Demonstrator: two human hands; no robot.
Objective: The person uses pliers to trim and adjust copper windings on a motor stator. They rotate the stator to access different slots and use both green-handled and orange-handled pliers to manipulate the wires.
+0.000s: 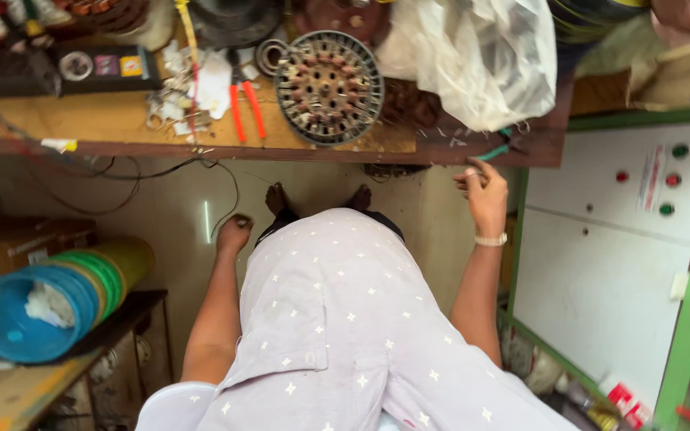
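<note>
Below the table edge, in the head view, the person is looking straight down their own pale, star-dotted shirt to bare feet on the tiled floor. The right hand is reaching up at the table's front lip, fingers half curled, a fingertip seeming to touch a green-sheathed wire that is poking out there (whether it is actually pinched, I cannot tell). The left hand is hanging low by the hip, closed into a loose fist around nothing visible, close to a thin black cable that is drooping from the table.

On the table top, a round finned motor stator is lying flat near the edge, red-handled pliers just beside it, a crumpled plastic bag on its other side.

For a sure hold, I judge the right hand is needing to close thumb and forefinger on the wire near the edge, keeping clear of the scattered metal bits there.
</note>
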